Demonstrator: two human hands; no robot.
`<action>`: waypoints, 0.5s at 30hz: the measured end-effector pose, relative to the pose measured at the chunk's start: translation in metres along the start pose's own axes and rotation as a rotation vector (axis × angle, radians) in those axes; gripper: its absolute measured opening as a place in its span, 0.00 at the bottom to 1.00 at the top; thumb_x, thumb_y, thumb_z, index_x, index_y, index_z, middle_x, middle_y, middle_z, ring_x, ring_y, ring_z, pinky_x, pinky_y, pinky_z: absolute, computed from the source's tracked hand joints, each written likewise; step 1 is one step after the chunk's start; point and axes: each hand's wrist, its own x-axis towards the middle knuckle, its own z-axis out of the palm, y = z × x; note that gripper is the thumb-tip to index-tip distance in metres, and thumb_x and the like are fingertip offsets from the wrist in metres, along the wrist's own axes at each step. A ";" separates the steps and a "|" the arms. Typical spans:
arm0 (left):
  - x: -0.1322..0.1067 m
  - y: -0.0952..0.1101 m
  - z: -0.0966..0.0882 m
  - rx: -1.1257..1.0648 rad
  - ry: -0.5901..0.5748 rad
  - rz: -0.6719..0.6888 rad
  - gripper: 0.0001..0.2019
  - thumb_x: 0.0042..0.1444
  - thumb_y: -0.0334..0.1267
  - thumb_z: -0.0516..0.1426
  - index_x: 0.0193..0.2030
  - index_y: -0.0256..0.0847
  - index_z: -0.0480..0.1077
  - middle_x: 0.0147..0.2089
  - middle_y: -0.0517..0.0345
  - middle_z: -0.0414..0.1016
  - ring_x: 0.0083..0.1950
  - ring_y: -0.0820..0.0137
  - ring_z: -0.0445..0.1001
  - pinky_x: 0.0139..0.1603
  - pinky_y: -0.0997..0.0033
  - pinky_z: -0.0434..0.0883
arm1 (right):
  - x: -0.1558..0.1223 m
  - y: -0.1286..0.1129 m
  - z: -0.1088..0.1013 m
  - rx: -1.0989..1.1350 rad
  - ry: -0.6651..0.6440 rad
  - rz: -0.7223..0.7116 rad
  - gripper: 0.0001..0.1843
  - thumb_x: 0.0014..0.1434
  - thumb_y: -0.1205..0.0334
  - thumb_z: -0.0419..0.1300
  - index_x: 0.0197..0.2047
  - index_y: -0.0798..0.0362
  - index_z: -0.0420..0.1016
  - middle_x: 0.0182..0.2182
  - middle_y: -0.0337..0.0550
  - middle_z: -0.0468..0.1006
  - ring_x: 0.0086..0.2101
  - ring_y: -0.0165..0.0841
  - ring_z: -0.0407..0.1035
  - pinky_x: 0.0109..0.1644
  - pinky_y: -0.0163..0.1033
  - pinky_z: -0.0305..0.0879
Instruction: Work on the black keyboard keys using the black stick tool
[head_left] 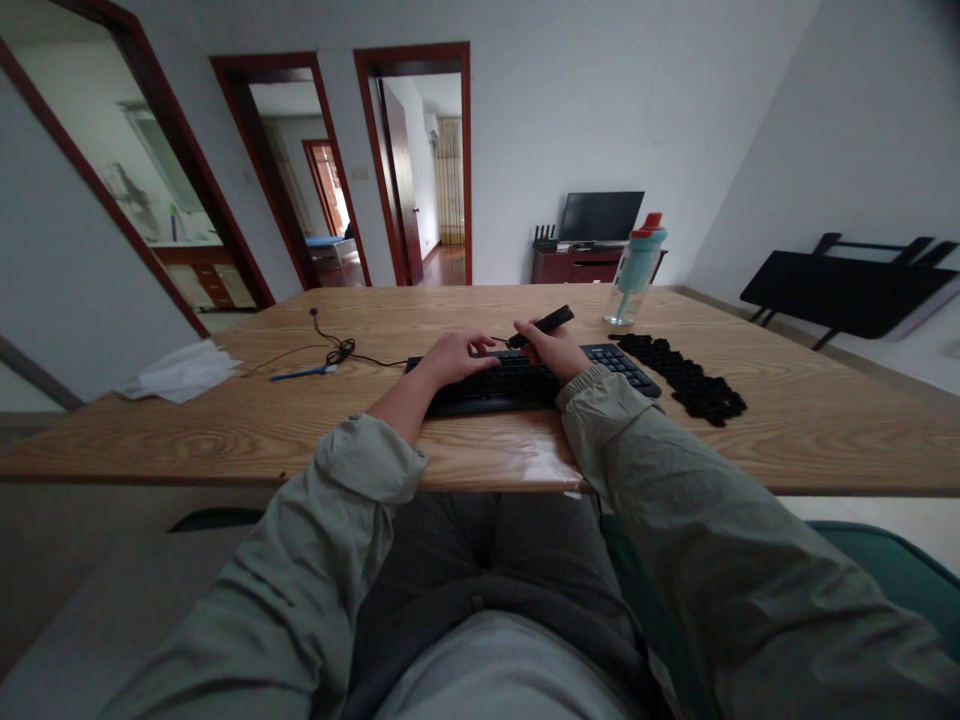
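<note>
Both our hands worked over the keyboard [525,380] at the near edge of the table [787,420].

Our right hand [553,348] gripped a thin black tool [541,322], its fingers closed around the handle while the far end angled up and away. Our left hand [452,355] rested on the keys just beside that tool's tip, fingers loosely curled; what they pinched we could not tell. Right of our right fingers lay a patch of loose black keycaps [686,377], and beyond them stood a pale green bottle [636,266], its contents unclear. Left of our left fingers ran a cable [330,350], a blue pen [304,373] and a white cloth [180,371], with bare wood open between them.
</note>
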 end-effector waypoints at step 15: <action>-0.003 0.010 -0.001 -0.063 0.022 0.036 0.10 0.57 0.34 0.58 0.43 0.38 0.80 0.36 0.54 0.81 0.32 0.71 0.72 0.36 0.70 0.69 | -0.004 -0.002 0.002 0.007 0.071 0.106 0.22 0.58 0.43 0.63 0.25 0.53 0.70 0.17 0.39 0.71 0.17 0.27 0.62 0.19 0.33 0.57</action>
